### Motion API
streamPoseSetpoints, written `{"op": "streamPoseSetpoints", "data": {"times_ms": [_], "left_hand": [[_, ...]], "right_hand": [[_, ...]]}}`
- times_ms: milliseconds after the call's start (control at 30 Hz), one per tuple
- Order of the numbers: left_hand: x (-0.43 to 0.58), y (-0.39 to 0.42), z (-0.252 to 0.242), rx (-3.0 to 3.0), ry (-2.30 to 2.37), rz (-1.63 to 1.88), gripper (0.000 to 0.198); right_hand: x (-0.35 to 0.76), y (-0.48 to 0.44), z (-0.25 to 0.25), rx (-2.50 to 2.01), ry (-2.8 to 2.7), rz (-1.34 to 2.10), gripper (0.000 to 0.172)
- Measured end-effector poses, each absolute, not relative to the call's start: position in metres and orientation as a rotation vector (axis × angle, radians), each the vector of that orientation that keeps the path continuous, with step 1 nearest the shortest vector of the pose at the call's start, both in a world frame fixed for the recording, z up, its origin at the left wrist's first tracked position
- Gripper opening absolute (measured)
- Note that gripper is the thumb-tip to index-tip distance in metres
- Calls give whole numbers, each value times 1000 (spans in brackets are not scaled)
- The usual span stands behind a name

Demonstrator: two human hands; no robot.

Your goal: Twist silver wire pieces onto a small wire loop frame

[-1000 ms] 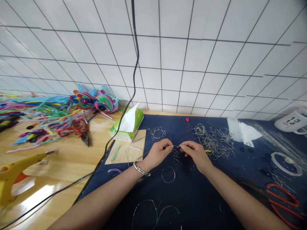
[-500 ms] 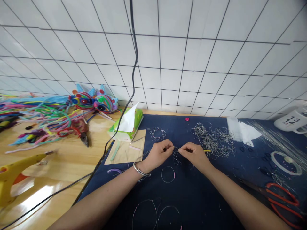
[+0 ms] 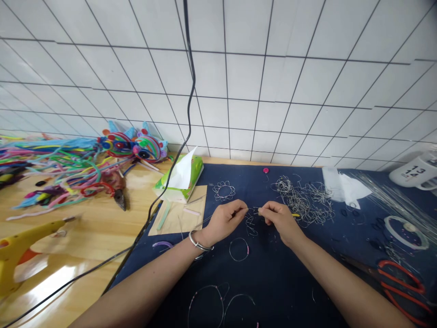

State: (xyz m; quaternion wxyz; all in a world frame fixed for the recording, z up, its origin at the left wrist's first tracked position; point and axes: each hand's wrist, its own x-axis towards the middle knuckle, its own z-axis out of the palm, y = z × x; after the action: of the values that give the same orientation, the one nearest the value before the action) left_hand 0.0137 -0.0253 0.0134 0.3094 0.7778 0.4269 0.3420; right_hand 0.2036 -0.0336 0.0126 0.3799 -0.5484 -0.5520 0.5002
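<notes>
My left hand [image 3: 225, 219] and my right hand [image 3: 280, 220] meet over a dark blue cloth [image 3: 273, 282]. Both pinch a thin silver wire [image 3: 252, 211] stretched between their fingertips, with a curled piece of wire [image 3: 251, 224] hanging below. A small yellow tool [image 3: 295, 215] pokes out from my right hand. A silver bangle [image 3: 200, 242] sits on my left wrist. A small wire ring with pink beads [image 3: 239, 249] lies just below my hands.
A tangle of silver wire [image 3: 303, 197] lies right of my hands, a wire flower [image 3: 224, 190] and a tissue pack [image 3: 180, 178] to the left. Red scissors [image 3: 404, 282] lie at far right, a yellow glue gun [image 3: 20, 246] and coloured pipe cleaners [image 3: 68, 168] on the wooden table.
My hands drew close together half a second ago and have since moved slightly apart again, still pinching the wire. Nothing else has moved.
</notes>
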Motion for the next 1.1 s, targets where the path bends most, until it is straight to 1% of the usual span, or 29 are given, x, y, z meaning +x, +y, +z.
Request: {"op": "streamPoseSetpoints", "data": {"times_ms": [300, 500, 733, 1100], "left_hand": [[12, -25, 14, 2006, 1193, 988, 16], [13, -25, 13, 2007, 1197, 982, 16], [14, -24, 12, 2002, 1227, 995, 16], [14, -23, 7, 2076, 1207, 940, 13]], "right_hand": [[209, -30, 13, -1389, -1348, 1329, 23], [212, -27, 11, -1384, -1357, 1353, 22], [212, -26, 8, -1425, -1429, 1377, 25], [214, -25, 9, -1277, -1274, 1533, 24]]}}
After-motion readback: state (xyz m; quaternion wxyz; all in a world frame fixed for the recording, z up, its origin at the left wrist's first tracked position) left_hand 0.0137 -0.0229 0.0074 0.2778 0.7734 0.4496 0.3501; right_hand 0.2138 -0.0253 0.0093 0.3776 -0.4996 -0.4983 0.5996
